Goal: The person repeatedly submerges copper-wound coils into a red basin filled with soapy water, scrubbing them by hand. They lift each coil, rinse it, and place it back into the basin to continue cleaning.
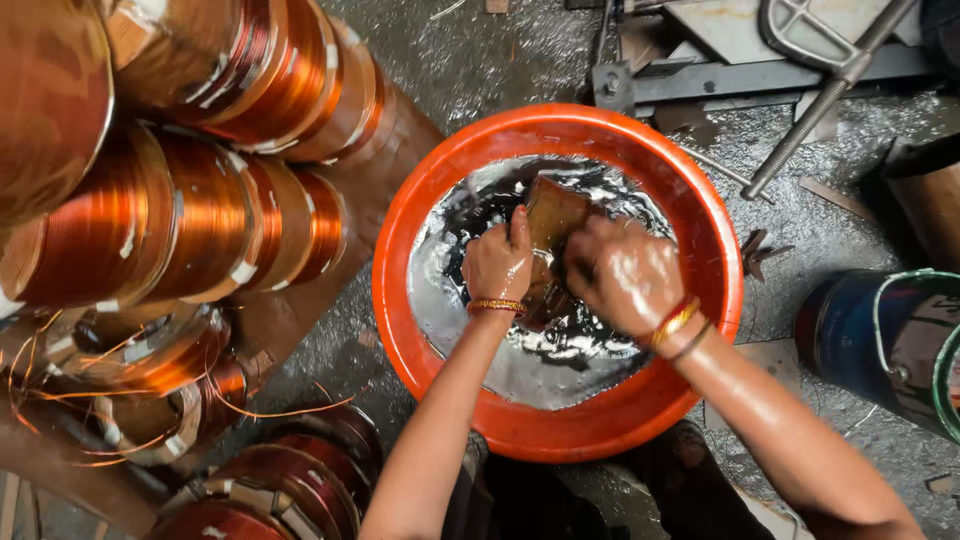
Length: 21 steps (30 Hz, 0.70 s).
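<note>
I have both hands down in the orange basin [400,330], working a brown coil [556,212] in the dark, shiny liquid [540,370]. My left hand [497,262] is closed around the coil's near edge; my right hand [622,274] is curled over its other side, wet and glistening. This looks like the soaking step, so any turn needs a firm two-handed hold on a slippery piece. The coil sits tilted, half out of the liquid, probably taped, though glare hides its surface. Copper windings [190,220] are stacked on the left.
</note>
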{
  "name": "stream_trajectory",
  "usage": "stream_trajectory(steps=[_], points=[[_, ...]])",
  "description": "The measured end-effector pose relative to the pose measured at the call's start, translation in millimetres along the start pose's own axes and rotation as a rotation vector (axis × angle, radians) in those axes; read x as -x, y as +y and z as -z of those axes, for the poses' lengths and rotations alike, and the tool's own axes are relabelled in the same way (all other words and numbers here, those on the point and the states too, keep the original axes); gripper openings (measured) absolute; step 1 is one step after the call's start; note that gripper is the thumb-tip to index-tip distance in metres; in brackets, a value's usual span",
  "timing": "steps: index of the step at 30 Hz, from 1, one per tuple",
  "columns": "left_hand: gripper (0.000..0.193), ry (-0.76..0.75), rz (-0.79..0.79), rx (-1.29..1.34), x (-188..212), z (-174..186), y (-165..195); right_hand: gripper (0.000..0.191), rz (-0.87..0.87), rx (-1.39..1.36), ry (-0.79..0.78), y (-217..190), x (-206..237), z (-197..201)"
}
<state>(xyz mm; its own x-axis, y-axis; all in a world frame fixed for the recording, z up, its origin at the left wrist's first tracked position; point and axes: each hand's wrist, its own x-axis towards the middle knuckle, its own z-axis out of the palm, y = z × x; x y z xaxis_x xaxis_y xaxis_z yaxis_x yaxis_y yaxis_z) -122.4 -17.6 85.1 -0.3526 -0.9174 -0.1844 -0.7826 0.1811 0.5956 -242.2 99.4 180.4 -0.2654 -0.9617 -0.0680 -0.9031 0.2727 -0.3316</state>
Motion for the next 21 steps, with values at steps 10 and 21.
stream_trajectory(steps=[10, 21], points=[[0.055, 0.027, -0.022, 0.051, 6, 6, -8, 0.022, 0.074, -0.234, 0.224, 9, 36, 34], [0.053, 0.004, -0.156, 0.186, 12, 2, -32, 0.013, 0.263, -0.092, -0.028, 26, -14, 9]])
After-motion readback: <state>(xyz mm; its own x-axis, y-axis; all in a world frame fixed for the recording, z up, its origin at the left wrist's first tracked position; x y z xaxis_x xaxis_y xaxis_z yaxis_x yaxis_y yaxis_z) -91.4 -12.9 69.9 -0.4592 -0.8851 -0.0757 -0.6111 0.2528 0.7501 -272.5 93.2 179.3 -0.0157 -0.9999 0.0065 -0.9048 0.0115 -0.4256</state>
